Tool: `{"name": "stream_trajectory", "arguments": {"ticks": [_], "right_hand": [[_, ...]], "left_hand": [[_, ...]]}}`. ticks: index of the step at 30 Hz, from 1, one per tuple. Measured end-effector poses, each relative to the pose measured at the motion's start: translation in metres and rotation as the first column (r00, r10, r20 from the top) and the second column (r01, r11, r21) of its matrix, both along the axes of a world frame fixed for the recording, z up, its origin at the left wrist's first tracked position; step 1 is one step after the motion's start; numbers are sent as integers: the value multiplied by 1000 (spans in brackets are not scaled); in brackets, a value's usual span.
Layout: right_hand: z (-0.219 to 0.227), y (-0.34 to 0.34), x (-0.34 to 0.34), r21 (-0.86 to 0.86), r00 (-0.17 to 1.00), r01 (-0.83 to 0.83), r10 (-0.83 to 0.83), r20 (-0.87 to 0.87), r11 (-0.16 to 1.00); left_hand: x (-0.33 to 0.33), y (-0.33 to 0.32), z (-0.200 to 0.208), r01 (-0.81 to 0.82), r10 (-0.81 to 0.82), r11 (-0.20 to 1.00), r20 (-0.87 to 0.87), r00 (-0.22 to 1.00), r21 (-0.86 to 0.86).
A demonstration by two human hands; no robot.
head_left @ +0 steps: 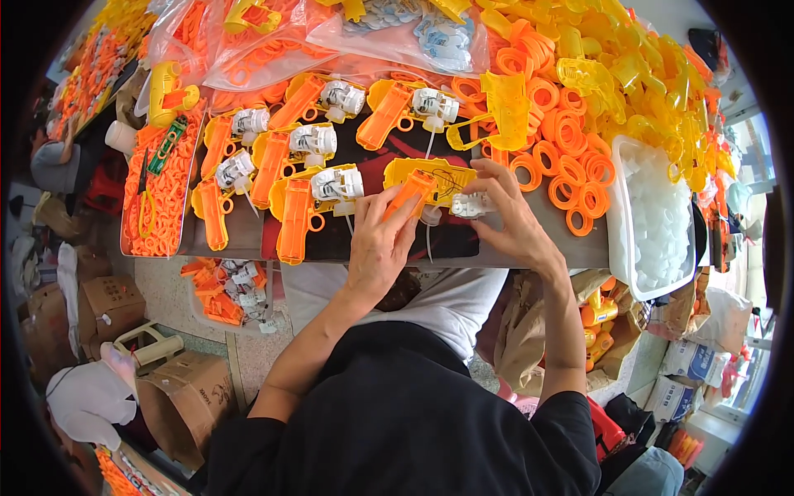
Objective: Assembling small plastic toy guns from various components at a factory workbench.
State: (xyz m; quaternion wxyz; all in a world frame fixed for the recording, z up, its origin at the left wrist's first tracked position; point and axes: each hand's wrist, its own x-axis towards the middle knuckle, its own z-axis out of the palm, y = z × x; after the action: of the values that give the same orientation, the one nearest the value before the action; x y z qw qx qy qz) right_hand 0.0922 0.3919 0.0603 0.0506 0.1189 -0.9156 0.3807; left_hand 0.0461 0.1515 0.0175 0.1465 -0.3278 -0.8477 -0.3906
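In front of me lies a yellow plastic shell half point(399, 170) with dark thin wires across it. My left hand point(379, 244) is closed on an orange plastic part point(416, 187), held at the shell's left end. The fingers of my right hand point(517, 221) pinch a white mechanism point(470, 205) at the shell's right end. Left of and behind my hands are several yellow shell halves, each with an orange part point(294, 223) and a white mechanism point(337, 183) set in it. Whether the pieces in my hands touch the shell's inside is partly hidden by my fingers.
Orange rings point(569, 132) and a heap of yellow shells point(633, 91) cover the right back. A white tub point(622, 240) of translucent pieces stands at the right edge. To the left, a tray point(126, 233) holds small orange parts, yellow-handled scissors point(146, 211) and a green tool point(168, 145).
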Motion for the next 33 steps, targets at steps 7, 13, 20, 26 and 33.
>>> {"name": "stream_trajectory", "arguments": {"ticks": [7,13,20,26,33], "right_hand": [[-1,-4,13,-144,977,208,-198,77,968],[14,6,5,-39,983,134,-128,129,990],[15,-16,-5,212,977,211,-200,-74,954],[-4,-32,-24,275,981,167,-131,-145,947],[-5,-25,-29,255,987,135,-107,-121,957]], "left_hand": [[2,3,-1,-16,14,999,28,1000,50],[0,-1,-3,0,-1,999,30,1000,40],[-5,-7,-3,51,-62,994,115,991,95],[-5,3,-8,-16,-2,989,120,993,148],[-3,18,0,-147,148,989,-72,986,15]]}}
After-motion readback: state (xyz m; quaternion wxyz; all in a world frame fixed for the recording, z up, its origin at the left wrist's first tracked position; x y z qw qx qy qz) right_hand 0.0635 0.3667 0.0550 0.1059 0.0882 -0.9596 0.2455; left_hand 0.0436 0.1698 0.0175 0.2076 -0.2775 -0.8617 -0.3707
